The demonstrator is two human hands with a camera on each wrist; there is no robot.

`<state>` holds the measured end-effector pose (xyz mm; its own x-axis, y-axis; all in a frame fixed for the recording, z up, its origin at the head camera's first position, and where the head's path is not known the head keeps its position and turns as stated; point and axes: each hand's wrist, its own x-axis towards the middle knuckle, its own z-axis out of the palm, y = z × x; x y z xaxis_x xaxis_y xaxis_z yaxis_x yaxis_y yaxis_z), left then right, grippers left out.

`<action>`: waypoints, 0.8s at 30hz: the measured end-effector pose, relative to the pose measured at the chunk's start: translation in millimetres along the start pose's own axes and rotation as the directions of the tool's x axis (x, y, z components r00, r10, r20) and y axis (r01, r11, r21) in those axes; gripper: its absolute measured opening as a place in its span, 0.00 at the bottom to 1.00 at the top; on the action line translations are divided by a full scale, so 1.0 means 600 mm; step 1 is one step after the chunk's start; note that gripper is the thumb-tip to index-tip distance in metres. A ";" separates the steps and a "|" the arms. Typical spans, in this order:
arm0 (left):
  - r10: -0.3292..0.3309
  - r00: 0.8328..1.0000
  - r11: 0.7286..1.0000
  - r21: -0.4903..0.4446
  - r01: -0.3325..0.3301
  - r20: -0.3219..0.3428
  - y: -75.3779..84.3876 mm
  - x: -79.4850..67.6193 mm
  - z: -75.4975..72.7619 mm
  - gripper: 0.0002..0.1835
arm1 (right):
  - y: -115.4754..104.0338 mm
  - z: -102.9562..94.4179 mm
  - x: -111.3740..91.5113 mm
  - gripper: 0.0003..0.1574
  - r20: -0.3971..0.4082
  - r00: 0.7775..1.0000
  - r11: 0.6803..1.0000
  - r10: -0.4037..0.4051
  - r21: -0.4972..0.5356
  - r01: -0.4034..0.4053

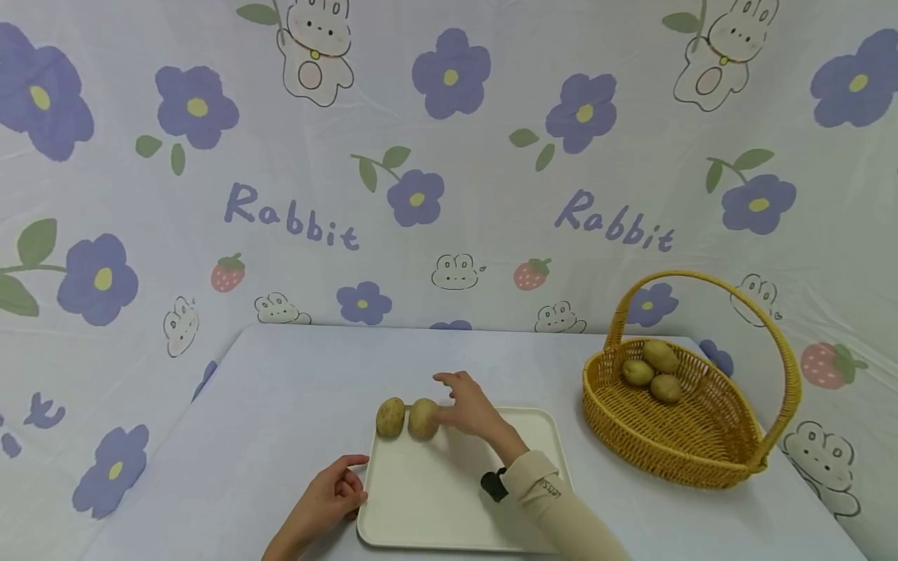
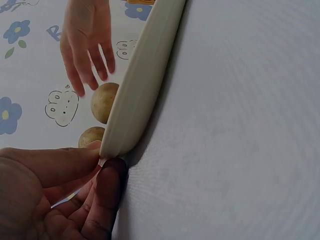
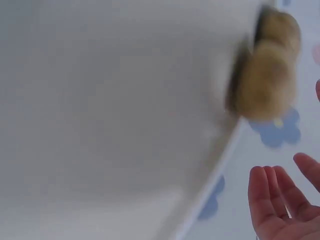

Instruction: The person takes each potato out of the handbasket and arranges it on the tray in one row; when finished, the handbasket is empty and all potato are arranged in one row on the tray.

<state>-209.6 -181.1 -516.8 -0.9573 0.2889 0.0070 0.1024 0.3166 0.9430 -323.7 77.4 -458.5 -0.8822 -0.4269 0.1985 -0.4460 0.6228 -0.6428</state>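
Observation:
Two brown potatoes lie side by side at the far left corner of a cream tray (image 1: pixel 456 499): a left one (image 1: pixel 390 418) and a right one (image 1: pixel 423 421). My right hand (image 1: pixel 471 407) is just right of the right potato, fingers spread and holding nothing. In the right wrist view its fingers (image 3: pixel 287 192) are apart from both potatoes, which look blurred. At the tray's left edge is my left hand (image 1: pixel 326 497). The left wrist view shows this hand (image 2: pixel 60 192) pinching the tray rim (image 2: pixel 142 85) between thumb and fingers.
A yellow woven basket (image 1: pixel 673 456) with a tall arched handle stands right of the tray, with three potatoes (image 1: pixel 659 357) at its far end. The table (image 1: pixel 281 389) has a pale cover. Behind hangs a cloth (image 1: pixel 449 140) printed with rabbits and flowers.

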 end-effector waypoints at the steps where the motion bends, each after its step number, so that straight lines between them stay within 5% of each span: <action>1: 0.001 1.000 1.000 -0.007 -0.001 -0.002 0.001 0.000 0.001 0.28 | 0.003 -0.016 0.001 0.39 -0.025 1.000 1.000 -0.002 0.014 0.003; 6: -0.001 1.000 1.000 -0.009 0.001 -0.011 0.002 0.002 0.003 0.28 | 0.033 -0.120 -0.002 0.32 -0.164 0.986 0.999 0.020 0.049 -0.012; 14: 0.008 1.000 1.000 -0.015 -0.008 -0.011 0.004 0.001 0.000 0.28 | 0.133 -0.301 -0.061 0.27 -0.301 0.932 0.979 0.201 0.079 -0.186; 19: -0.011 1.000 1.000 -0.014 0.010 -0.014 0.003 -0.002 -0.004 0.28 | 0.198 -0.373 -0.112 0.31 -0.418 0.864 0.960 0.280 0.107 -0.260; 24: 0.009 1.000 1.000 0.001 -0.009 0.010 0.003 -0.002 -0.001 0.28 | 0.248 -0.411 -0.162 0.31 -0.524 0.762 0.923 0.381 0.163 -0.349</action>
<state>-208.6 -181.4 -514.6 -0.9535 0.3013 0.0123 0.1116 0.3147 0.9426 -341.5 373.6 -391.0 -0.9212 0.2551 0.2938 -0.0790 0.6167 -0.7832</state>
